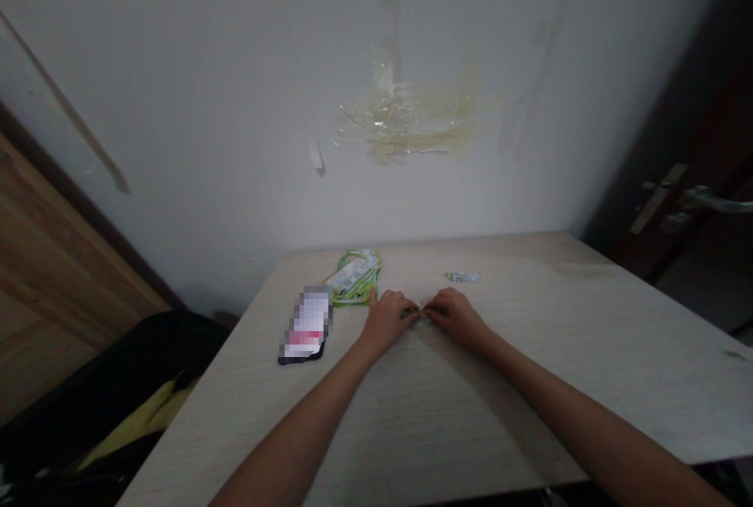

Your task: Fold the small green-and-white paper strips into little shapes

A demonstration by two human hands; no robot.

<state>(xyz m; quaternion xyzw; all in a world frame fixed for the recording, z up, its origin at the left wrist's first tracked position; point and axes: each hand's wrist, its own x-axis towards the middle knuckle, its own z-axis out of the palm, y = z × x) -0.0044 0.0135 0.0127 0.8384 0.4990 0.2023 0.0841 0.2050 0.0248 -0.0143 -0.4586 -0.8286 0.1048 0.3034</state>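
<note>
My left hand (pixel 389 314) and my right hand (pixel 456 314) meet near the middle of the table, fingertips almost touching. Both are closed in a pinch on a small pale piece (pixel 421 322), mostly covered by the fingers; its kind is too small to make out. Just left of my left hand lies a green and white printed plastic packet (pixel 356 275), crumpled flat. Beyond my right hand is a small torn strip of green and white wrapper (pixel 463 277).
A smartphone (pixel 306 326) with a lit, blurred screen lies at the left of the pale wooden table (pixel 588 319). Behind the table rises a white wall (pixel 264 99) with old tape on it. A dark door with a metal handle (pixel 714 199) stands at right.
</note>
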